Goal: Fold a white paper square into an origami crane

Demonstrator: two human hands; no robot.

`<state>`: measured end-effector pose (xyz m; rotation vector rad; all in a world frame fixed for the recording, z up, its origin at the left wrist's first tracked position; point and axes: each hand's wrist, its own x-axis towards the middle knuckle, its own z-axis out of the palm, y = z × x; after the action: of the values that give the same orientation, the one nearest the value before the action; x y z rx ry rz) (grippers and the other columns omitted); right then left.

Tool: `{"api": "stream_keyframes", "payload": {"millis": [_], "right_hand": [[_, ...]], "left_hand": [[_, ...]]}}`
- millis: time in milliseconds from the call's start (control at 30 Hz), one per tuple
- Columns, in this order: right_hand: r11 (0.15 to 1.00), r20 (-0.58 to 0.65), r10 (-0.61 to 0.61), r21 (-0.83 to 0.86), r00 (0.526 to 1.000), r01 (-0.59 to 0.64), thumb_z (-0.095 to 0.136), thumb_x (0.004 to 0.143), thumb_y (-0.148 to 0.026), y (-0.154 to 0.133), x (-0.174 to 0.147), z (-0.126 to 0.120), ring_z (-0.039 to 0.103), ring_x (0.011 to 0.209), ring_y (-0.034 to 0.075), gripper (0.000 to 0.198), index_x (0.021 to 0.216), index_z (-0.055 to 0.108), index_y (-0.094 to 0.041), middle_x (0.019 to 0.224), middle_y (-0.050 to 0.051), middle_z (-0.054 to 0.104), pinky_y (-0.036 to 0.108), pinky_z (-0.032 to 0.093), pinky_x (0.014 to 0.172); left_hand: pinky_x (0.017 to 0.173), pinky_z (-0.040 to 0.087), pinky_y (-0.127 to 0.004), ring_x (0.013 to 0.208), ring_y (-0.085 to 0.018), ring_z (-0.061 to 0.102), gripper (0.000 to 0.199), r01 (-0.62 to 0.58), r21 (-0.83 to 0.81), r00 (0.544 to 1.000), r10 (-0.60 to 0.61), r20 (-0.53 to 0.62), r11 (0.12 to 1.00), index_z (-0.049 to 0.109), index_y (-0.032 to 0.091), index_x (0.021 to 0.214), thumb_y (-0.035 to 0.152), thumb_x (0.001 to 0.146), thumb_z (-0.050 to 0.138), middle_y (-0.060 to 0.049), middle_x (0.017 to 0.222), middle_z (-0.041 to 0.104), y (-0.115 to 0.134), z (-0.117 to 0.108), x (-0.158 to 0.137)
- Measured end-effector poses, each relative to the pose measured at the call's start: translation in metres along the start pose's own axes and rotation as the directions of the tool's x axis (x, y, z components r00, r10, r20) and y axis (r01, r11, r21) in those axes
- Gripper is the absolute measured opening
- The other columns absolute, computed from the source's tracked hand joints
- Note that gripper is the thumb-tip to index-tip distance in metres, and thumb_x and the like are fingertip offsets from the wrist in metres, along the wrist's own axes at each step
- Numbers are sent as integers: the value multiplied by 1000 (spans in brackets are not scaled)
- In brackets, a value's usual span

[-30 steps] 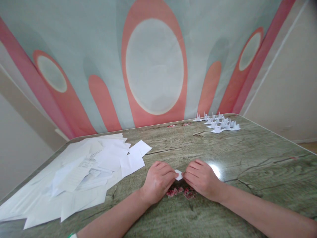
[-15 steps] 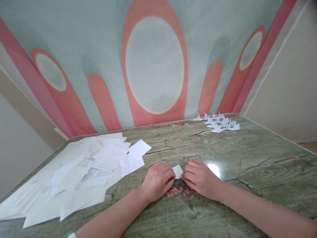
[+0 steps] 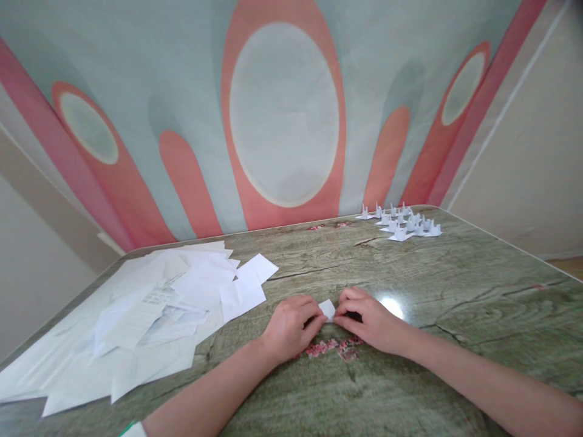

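Between my hands is a small white piece of folded paper (image 3: 327, 308), low over the wood-patterned table. My left hand (image 3: 294, 328) pinches its left edge between thumb and fingers. On the opposite side, my right hand (image 3: 364, 318) grips the right edge with thumb and fingertips, the fingers curled. The fingertips hide the paper's sides, and its exact folds are too small to make out. Just below the hands, a pink flower print (image 3: 322, 348) shows on the tabletop.
A large heap of white paper sheets (image 3: 150, 328) covers the table's left side, some with writing. Several folded white paper cranes (image 3: 405, 223) stand at the back right. Behind the table (image 3: 455, 273) hangs a grey-green and coral patterned backdrop (image 3: 285, 121).
Both hands have drawn slightly closer together on the folded paper, and less of it shows. My right thumb now presses nearer its lower edge. The view has shifted slightly.
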<state>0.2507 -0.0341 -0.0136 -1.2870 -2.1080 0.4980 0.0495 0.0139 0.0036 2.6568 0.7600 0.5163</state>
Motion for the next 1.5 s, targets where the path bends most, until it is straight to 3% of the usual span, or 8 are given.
{"api": "stream_keyframes", "payload": {"millis": [233, 633, 967, 1167, 1500], "right_hand": [[995, 10, 95, 26, 995, -95, 59, 79, -18, -1, 7, 1, 52, 79, 15, 10, 69, 63, -18, 77, 1, 55, 29, 40, 72], [989, 51, 150, 3, 987, -150, 58, 75, -17, 0, 11, 2, 51, 80, 16, 6, 70, 61, -17, 79, 3, 57, 30, 39, 75], [987, 54, 162, -9, 985, -161, 58, 73, -16, 1, 13, 1, 52, 77, 15, 9, 64, 59, -16, 75, 2, 57, 28, 39, 72], [984, 46, 181, -15, 982, -180, 58, 74, -17, 0, 14, 1, 52, 77, 15, 11, 62, 58, -17, 76, 2, 58, 27, 38, 73], [988, 35, 140, -66, 989, -138, 56, 75, -15, 0, 14, 2, 52, 77, 16, 10, 65, 56, -17, 75, 2, 57, 28, 39, 72]], "left_hand": [[69, 41, -25, 74, -15, 56, 11, 77, -44, 997, -78, -30, 996, 59, 19, 90, 22, 85, 50, -2, 80, 61, -2, 3, 1], [72, 45, -26, 80, -16, 56, 13, 34, 45, 999, -33, -39, 998, 58, 18, 89, 20, 87, 45, -3, 85, 59, 0, 5, 5], [77, 52, -35, 92, -20, 60, 26, -164, 428, 979, 94, 179, 889, 51, 19, 113, 21, 90, 40, -8, 123, 52, 12, -3, -15], [94, 44, -35, 113, -23, 50, 39, -212, 451, 966, 117, 230, 867, 45, 13, 124, 35, 92, 39, -11, 133, 46, 15, -4, -16], [97, 40, -37, 117, -24, 47, 48, -186, 447, 969, 88, 231, 875, 46, 12, 125, 44, 92, 31, -10, 130, 50, 12, 6, -17]]}}
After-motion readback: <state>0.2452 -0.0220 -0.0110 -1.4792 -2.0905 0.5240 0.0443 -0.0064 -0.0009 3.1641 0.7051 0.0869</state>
